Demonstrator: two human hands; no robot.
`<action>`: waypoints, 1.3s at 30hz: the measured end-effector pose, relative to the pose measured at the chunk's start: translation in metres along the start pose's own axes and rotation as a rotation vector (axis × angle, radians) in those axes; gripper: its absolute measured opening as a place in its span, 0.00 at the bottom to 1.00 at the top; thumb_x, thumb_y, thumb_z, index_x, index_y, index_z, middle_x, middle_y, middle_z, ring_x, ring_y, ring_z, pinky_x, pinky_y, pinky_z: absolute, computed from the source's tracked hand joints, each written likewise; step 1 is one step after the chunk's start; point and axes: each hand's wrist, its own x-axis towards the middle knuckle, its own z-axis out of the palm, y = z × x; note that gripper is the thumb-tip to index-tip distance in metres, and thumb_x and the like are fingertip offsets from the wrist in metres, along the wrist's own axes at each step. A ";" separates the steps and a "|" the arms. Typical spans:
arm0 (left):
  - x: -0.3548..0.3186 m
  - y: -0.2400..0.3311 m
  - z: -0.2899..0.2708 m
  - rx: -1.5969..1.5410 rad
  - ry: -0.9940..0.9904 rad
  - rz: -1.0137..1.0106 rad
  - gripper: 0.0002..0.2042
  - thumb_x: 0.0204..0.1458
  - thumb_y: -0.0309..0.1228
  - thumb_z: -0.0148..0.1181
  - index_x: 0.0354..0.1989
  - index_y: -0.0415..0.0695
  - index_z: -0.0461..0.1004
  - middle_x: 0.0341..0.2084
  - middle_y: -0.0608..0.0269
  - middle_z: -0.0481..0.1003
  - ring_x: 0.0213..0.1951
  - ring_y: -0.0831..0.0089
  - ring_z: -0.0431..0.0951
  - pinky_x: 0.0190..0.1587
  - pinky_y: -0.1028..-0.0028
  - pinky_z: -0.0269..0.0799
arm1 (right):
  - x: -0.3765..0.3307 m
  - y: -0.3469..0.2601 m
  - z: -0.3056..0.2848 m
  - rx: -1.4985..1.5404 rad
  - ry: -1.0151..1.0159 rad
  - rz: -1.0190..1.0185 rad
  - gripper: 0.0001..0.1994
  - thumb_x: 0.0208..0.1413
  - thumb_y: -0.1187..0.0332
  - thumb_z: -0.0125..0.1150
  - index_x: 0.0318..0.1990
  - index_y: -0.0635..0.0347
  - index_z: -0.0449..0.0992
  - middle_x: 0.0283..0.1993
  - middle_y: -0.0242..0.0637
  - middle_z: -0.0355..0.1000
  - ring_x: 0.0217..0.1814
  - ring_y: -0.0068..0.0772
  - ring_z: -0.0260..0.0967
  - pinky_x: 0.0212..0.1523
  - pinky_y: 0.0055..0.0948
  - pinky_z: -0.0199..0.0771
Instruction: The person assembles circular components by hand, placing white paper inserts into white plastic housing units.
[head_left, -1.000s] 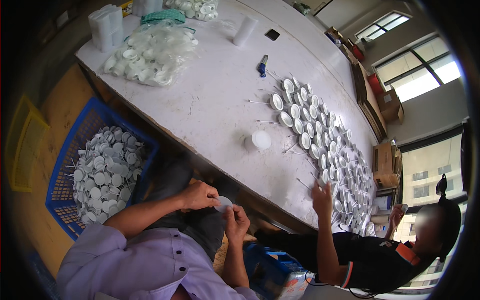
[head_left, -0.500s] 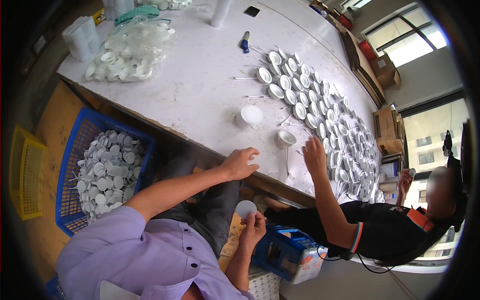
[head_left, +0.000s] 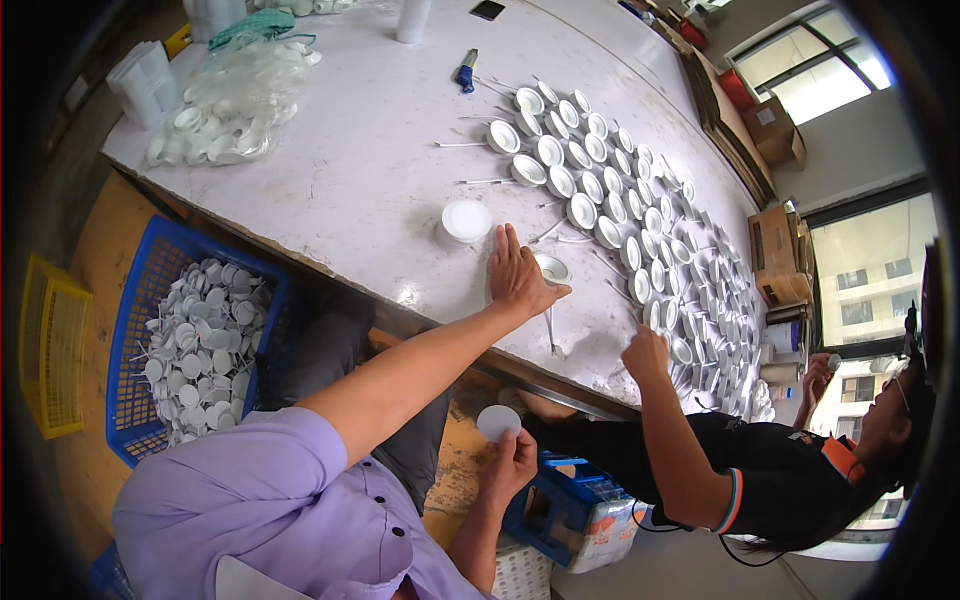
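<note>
Since half a second ago the left hand [head_left: 517, 275] has reached farther onto the white tabletop [head_left: 340, 170] and now lies flat, fingers spread, palm down, grip open and holding nothing. It rests near the tabletop's near edge, thumb side just beside a shallow white round cup with a thin stick [head_left: 553, 268]. A round white lidded container [head_left: 466, 222] stands just left of the fingertips. The right hand [head_left: 512, 462] stays low, below the tabletop's edge, fingers closed on a flat white round disc [head_left: 498, 423] held up at the fingertips. Rows of white round cups [head_left: 610, 190] cover the tabletop's right side. A blue plastic crate of white discs [head_left: 195, 345] sits on the floor at left. Another person's hand [head_left: 645, 350] touches the cups at the near edge.
</note>
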 end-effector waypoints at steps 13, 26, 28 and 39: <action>-0.065 -0.055 -0.046 -0.589 0.011 0.441 0.35 0.33 0.33 0.71 0.52 0.38 0.61 0.52 0.45 0.65 0.52 0.57 0.68 0.51 0.68 0.67 | 0.029 -0.024 0.004 0.430 0.107 0.087 0.08 0.55 0.70 0.53 0.40 0.64 0.68 0.31 0.33 0.69 0.25 0.18 0.63 0.20 0.13 0.59; -0.134 -0.135 -0.127 -0.602 -0.089 0.478 0.35 0.34 0.29 0.70 0.54 0.41 0.60 0.42 0.52 0.72 0.44 0.62 0.74 0.45 0.70 0.71 | 0.017 -0.017 0.104 0.434 -0.248 0.193 0.07 0.54 0.75 0.52 0.40 0.66 0.71 0.29 0.37 0.72 0.17 0.18 0.62 0.17 0.14 0.61; -0.135 -0.141 -0.131 -0.618 -0.177 0.403 0.34 0.35 0.28 0.70 0.53 0.41 0.59 0.42 0.52 0.73 0.45 0.62 0.74 0.46 0.70 0.71 | 0.012 -0.014 0.108 0.418 -0.268 0.188 0.07 0.54 0.75 0.53 0.40 0.66 0.71 0.29 0.37 0.72 0.17 0.18 0.62 0.17 0.14 0.61; -0.136 -0.156 -0.136 -0.802 -0.414 0.366 0.35 0.40 0.26 0.64 0.58 0.41 0.54 0.46 0.53 0.69 0.49 0.68 0.71 0.49 0.72 0.69 | 0.004 -0.010 0.121 0.362 -0.282 0.189 0.08 0.53 0.75 0.54 0.41 0.65 0.70 0.29 0.37 0.72 0.18 0.18 0.62 0.17 0.14 0.60</action>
